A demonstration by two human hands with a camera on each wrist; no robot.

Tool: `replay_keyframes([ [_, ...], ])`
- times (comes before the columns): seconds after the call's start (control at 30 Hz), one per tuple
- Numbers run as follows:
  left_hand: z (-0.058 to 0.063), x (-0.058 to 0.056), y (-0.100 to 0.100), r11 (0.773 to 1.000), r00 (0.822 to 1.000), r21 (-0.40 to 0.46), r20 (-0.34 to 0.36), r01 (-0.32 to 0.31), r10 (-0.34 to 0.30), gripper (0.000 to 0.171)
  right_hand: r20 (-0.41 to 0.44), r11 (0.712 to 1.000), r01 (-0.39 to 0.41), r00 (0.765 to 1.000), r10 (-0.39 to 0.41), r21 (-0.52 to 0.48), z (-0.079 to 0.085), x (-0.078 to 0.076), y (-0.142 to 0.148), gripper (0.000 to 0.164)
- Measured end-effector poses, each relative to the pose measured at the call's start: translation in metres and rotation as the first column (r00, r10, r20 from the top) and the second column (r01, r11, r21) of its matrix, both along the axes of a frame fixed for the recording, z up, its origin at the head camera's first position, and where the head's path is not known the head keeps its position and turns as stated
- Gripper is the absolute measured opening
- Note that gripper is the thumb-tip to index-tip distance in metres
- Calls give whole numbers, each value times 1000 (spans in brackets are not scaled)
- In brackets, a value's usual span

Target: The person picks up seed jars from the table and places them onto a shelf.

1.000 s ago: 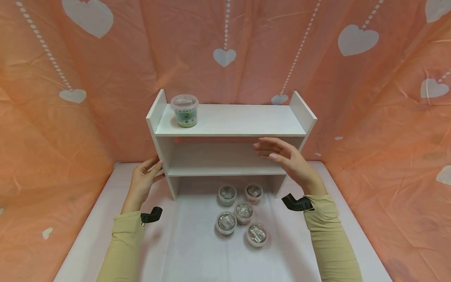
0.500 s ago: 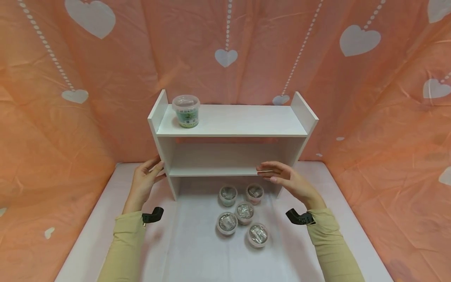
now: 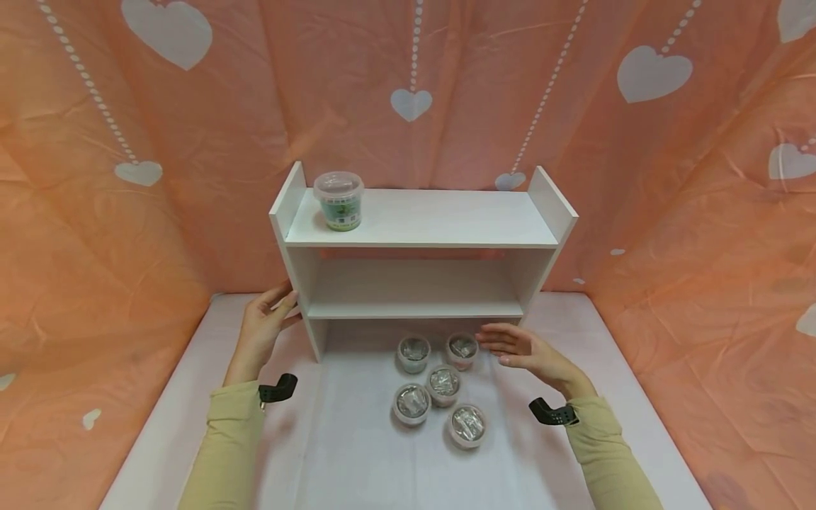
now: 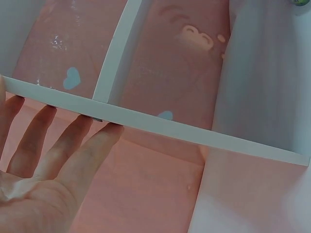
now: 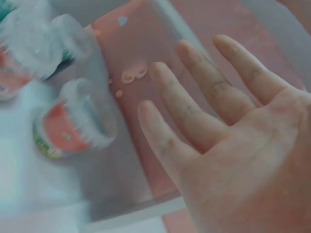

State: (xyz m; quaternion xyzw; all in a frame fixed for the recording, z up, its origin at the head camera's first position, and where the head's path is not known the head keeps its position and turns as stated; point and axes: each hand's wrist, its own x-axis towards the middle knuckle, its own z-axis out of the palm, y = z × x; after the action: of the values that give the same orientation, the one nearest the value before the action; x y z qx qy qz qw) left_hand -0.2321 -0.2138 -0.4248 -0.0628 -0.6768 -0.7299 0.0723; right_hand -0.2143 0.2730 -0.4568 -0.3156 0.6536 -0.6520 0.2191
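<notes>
A white two-tier shelf (image 3: 433, 217) stands at the back of the table. My left hand (image 3: 260, 336) rests its fingertips against the shelf's left side panel; in the left wrist view its straight fingers (image 4: 68, 145) meet the panel edge. My right hand (image 3: 535, 358) hovers at the shelf's lower right, holding nothing, its fingers extended and spread. Its fingertips are right beside a small lidded plastic tub (image 3: 462, 350). In the right wrist view that tub (image 5: 68, 124) has a red label and lies left of the fingers.
A tub with a green label (image 3: 341, 209) sits at the left of the top board. Several more lidded tubs (image 3: 411, 404) cluster on the white tabletop (image 3: 357, 453) before the shelf. An orange cloth with white hearts (image 3: 223, 142) surrounds the table.
My right hand has come down from in front of the upper compartment to beside the rear right tub. My left hand keeps its place at the side panel.
</notes>
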Motion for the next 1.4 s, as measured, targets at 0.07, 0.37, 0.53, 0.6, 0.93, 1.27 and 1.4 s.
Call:
replay_keyframes([
  [0.07,-1,0,0,1000,1000,-7,-1,0,0,55,15,1000,0,1000,0,6,-6,2,2,58],
  [0.37,-4,0,0,1000,1000,-17,15,-13,14,57,77,999,-30,997,31,-17,-33,14,7,59],
  [0.53,-3,0,1,1000,1000,-23,19,-16,17,55,107,996,-85,990,88,-32,-48,19,7,64],
  [0.6,-3,0,1,1000,1000,-25,18,-16,17,55,117,993,-108,987,112,-39,-53,21,7,66],
  [0.93,-4,0,1,999,1000,-33,16,-20,21,55,192,980,-190,961,199,-62,-75,33,1,66],
  [1.27,-1,1,1,999,1000,-38,0,-18,18,53,203,969,-223,949,240,-103,-82,36,-7,67],
  [1.4,-1,1,0,999,1000,-38,-1,-25,25,53,213,968,-229,945,247,-107,-86,36,-8,68],
])
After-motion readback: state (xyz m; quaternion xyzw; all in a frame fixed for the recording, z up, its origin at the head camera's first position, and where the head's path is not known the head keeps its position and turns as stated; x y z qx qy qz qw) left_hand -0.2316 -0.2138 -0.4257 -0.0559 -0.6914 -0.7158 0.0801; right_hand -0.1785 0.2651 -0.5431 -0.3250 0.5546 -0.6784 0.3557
